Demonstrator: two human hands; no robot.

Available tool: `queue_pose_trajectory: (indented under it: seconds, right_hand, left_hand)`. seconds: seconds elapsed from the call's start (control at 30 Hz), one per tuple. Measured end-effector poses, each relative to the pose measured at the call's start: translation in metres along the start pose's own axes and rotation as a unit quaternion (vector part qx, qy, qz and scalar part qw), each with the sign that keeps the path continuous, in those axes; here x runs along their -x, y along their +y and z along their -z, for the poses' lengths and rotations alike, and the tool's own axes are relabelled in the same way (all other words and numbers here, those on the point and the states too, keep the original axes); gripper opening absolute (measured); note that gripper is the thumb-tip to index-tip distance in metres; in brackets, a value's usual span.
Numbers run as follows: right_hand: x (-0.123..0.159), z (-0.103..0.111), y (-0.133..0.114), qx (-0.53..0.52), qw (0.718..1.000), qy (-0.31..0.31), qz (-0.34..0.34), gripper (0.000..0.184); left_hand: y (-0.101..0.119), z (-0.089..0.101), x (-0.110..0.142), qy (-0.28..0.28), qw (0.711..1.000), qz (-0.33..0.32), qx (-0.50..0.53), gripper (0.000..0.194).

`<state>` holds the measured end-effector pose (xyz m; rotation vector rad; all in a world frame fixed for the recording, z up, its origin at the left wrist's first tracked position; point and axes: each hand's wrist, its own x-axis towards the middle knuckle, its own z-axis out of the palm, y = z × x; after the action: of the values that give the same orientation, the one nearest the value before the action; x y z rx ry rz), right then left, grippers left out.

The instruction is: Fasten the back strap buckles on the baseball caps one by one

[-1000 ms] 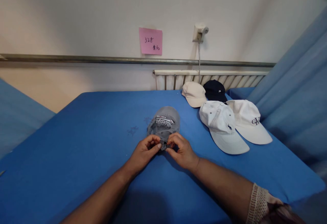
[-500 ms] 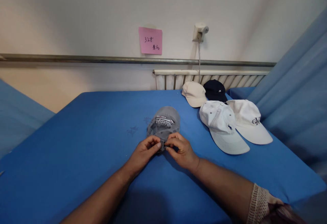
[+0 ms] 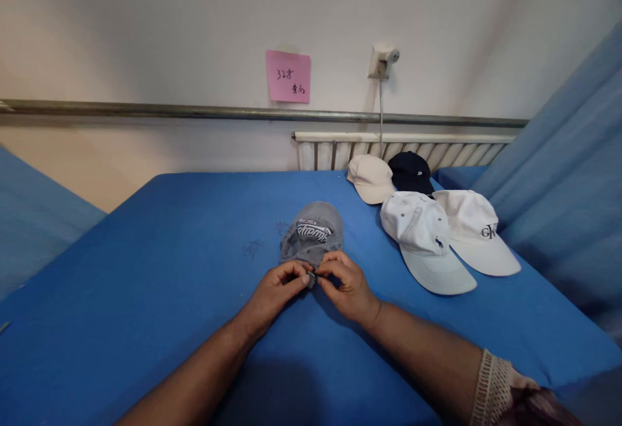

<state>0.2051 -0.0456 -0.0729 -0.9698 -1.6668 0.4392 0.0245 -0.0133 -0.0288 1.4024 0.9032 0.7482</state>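
A grey cap [image 3: 311,236] with white lettering lies on the blue table [image 3: 160,264], its back toward me. My left hand [image 3: 273,291] and my right hand [image 3: 346,286] meet at the cap's rear, fingers pinched on its small strap and buckle [image 3: 311,278]. Both hands rest on the blue cloth, close together and nearly touching.
To the right lie two white caps [image 3: 422,236] [image 3: 473,230], with a cream cap [image 3: 370,178] and a dark navy cap [image 3: 411,172] behind them. A radiator [image 3: 398,148], a metal rail, a pink note [image 3: 287,76] and a wall plug are at the back. Blue curtain hangs at right.
My fingers have drawn slightly closer together on the strap at the cap's rear. The cap and the other caps have not moved.
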Motion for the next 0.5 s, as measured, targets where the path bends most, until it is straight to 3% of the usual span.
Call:
queue_pose_trajectory:
  seconds: [0.33, 0.5]
  right_hand:
    - [0.0037, 0.0003, -0.0016, 0.014, 0.999, -0.026, 0.018, 0.026]
    - [0.0043, 0.0005, -0.0033, 0.025, 0.999, -0.041, 0.024, 0.027]
  left_hand:
    - [-0.0021, -0.0042, -0.0009, 0.042, 0.998, -0.002, -0.037, 0.019]
    - [-0.0071, -0.0032, -0.0037, 0.036, 0.998, -0.008, -0.051, 0.020]
